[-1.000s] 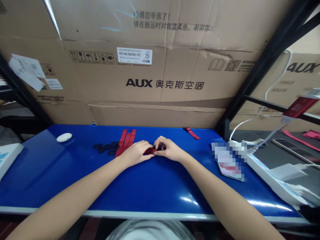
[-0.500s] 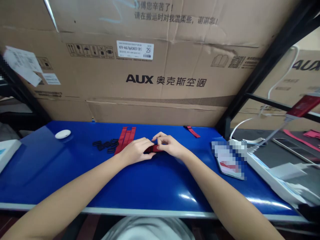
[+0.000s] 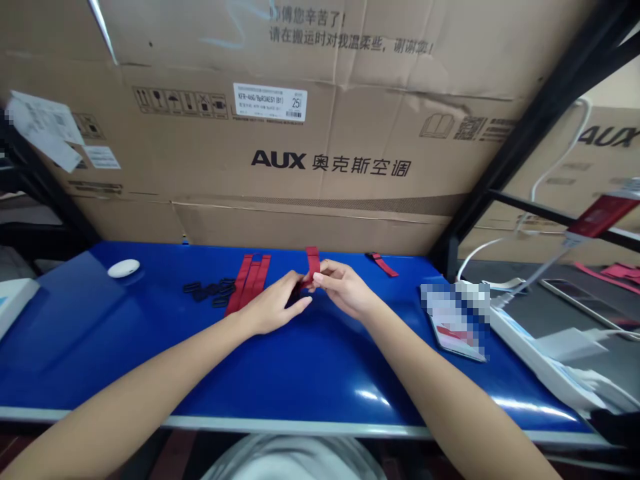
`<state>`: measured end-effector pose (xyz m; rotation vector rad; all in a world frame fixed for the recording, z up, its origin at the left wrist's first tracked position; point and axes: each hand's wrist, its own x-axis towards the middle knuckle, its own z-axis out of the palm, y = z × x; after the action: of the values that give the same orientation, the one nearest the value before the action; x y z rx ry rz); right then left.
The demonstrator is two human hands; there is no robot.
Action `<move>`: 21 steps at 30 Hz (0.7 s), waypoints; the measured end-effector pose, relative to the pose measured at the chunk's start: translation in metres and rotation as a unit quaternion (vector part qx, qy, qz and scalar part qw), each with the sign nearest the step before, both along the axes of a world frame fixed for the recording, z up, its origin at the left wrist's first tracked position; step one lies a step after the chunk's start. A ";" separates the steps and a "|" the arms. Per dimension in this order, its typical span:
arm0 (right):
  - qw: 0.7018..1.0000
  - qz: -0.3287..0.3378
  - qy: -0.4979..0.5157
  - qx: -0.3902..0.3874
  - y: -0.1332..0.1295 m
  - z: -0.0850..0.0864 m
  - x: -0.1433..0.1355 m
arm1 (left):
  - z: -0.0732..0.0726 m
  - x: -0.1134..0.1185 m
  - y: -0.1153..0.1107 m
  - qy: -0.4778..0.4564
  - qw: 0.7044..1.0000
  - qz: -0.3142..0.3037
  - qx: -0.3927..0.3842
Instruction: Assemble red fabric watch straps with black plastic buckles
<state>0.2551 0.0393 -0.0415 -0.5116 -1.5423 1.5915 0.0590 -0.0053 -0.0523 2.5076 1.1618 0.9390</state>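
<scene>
A short red strap [image 3: 313,259] stands up between my hands above the blue table. My right hand [image 3: 343,285] pinches it near its lower part. My left hand [image 3: 277,303] holds the strap's lower end, where a dark piece shows partly behind the fingers; its thumb is stretched out. Several red straps [image 3: 254,277] lie side by side just left of my hands. Beside them is a small pile of black buckles [image 3: 213,291]. Another red strap with a black buckle [image 3: 384,264] lies at the table's back, right of my hands.
A large cardboard box [image 3: 300,180] stands along the back of the blue table [image 3: 300,380]. At the left are a white round object [image 3: 123,269] and a white box [image 3: 15,300]. On the right lie a phone [image 3: 455,327] and a white power strip [image 3: 540,360] with cables, near a black metal frame.
The red strap, earlier lying low between my fingers, now sticks upward. My right hand has shifted its grip on it, and my left thumb has moved away from the strap.
</scene>
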 end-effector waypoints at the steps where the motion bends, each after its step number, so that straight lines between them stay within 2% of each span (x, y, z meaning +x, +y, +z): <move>1: 1.000 -0.005 0.003 -0.003 0.000 0.001 -0.001 | 0.000 0.002 -0.002 -0.002 1.000 0.000 -0.013; 4: 0.998 -0.060 0.023 -0.010 0.001 0.007 0.003 | 0.001 0.006 -0.007 -0.005 0.999 -0.011 -0.052; 8: 0.989 -0.134 0.065 -0.008 0.004 0.018 0.014 | 0.012 0.003 -0.015 -0.002 0.995 -0.016 -0.103; 12: 0.985 -0.140 0.103 -0.023 0.003 0.028 0.023 | 0.023 -0.010 -0.022 0.013 0.990 -0.010 -0.138; 16: 0.974 -0.156 0.155 -0.064 0.004 0.037 0.033 | 0.027 -0.025 -0.020 0.048 0.978 -0.001 -0.201; 19: 0.981 -0.117 0.126 -0.095 0.001 0.035 0.029 | 0.027 -0.026 -0.014 -0.043 0.971 0.024 -0.234; 21: 0.985 -0.083 0.086 -0.123 -0.003 0.027 0.018 | 0.027 -0.020 -0.012 -0.122 0.957 -0.001 -0.264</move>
<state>0.2728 0.0359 -0.0148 -0.6037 -1.1508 1.6574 0.0389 -0.0177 -0.0253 1.9120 1.1457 0.7817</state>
